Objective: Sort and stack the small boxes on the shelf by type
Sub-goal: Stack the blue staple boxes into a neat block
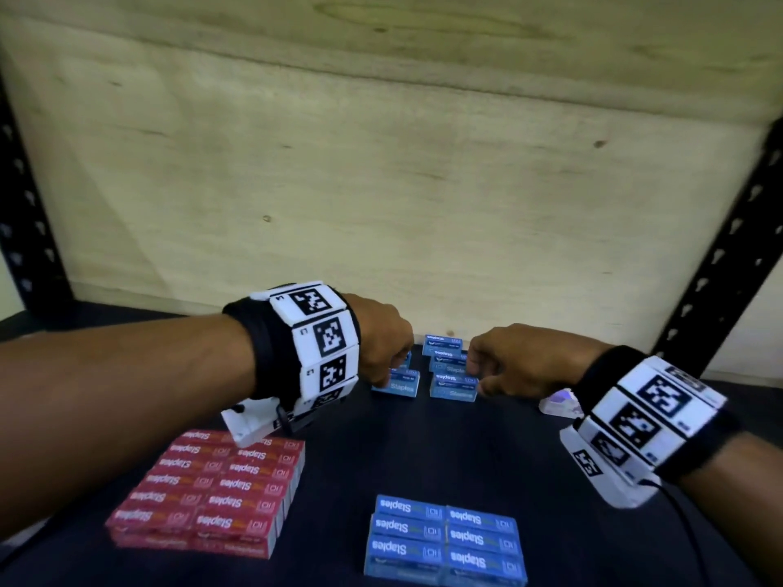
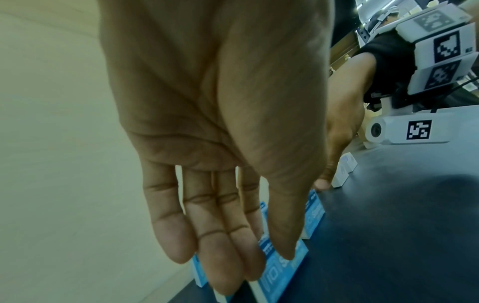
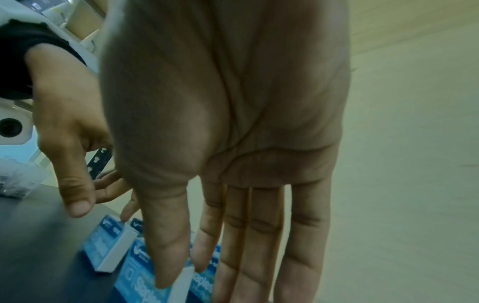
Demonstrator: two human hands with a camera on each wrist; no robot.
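On the dark shelf board (image 1: 423,451), a stacked block of red cardboard staple boxes (image 1: 212,493) lies at my eight o'clock, a block of blue cardboard staple boxes (image 1: 445,540) at six. Loose blue staple boxes (image 1: 449,370) sit at twelve before the plywood back panel (image 1: 381,163), between my left hand (image 1: 381,341) and right hand (image 1: 517,362).

Dark shelf (image 1: 423,451), red staple boxes (image 1: 212,489) front-left, blue stack (image 1: 445,540) front-centre, loose blue boxes (image 1: 451,370) at back
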